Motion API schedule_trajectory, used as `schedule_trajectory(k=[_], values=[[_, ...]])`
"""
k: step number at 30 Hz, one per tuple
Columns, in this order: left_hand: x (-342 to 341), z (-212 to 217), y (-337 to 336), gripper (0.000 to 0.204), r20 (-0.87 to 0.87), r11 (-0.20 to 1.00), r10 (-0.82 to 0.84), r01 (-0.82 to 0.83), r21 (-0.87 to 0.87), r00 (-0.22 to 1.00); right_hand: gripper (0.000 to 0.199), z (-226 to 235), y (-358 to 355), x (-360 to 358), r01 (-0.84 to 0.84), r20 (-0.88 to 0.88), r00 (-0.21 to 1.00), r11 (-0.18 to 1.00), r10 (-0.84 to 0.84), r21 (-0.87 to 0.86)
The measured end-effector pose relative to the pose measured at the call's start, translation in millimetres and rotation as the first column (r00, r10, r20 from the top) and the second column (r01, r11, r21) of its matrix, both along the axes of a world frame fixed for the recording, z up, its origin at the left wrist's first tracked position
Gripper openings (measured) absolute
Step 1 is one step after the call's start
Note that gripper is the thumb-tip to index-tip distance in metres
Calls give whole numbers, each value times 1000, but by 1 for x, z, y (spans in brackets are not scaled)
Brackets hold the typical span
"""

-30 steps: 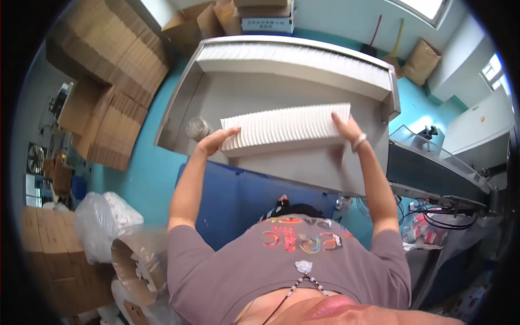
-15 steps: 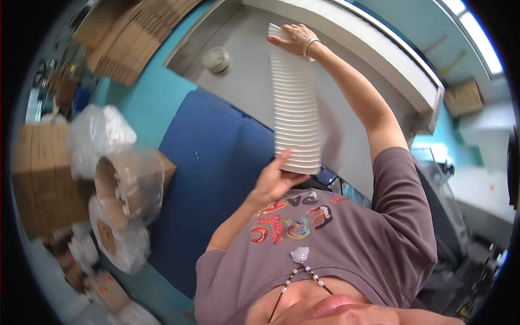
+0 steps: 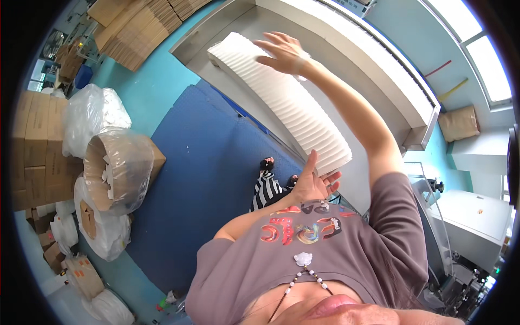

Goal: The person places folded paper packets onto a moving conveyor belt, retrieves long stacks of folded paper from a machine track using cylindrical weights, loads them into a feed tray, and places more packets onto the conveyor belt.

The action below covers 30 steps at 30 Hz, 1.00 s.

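A long white ribbed row [image 3: 287,97], like many thin pieces nested together, lies slantwise along the grey metal table [image 3: 346,179]. It bows slightly. Beside its far end my right hand [image 3: 283,53] is raised with its fingers spread, and nothing is in it. Close to the near end is my left hand [image 3: 315,185], palm up with thumb and fingers apart. Whether its thumb touches the row I cannot tell. The kind of the white pieces does not show.
The table has a raised metal edge [image 3: 187,46] and a pale ledge [image 3: 374,49] behind. A blue mat [image 3: 189,162] covers the floor. Bagged goods [image 3: 122,168] and cartons [image 3: 40,143] stand left; flattened cardboard [image 3: 135,32] is stacked at far left.
The white ribbed row, held upright between both hands before, now lies on the table, slanting toward the far left. Both hands have let go, and a round clear container on the table no longer shows.
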<state>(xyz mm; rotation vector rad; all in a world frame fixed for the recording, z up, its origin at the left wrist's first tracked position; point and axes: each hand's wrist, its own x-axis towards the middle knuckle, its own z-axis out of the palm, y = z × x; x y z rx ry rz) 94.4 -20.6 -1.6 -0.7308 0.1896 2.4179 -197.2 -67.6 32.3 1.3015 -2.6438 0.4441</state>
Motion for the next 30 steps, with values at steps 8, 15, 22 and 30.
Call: schedule_trajectory(k=[8,15,22,30], values=[[-9,-8,-8,55,-24,974,-193,194,115,981,40,-28,260,197,853,799,486,389,-354,-347],[-56,52,-71,26,-353,595,-803,659,-459,480,42,-47,178,302,952,951,297,52,90,-302],[-298,13,-321,76,63,-829,-509,-470,-304,858,52,-25,138,261,933,922,360,43,-144,-358],[-307,7,-324,53,242,-257,-889,14,-966,388,68,-40,167,257,937,924,281,-136,-260,-323]])
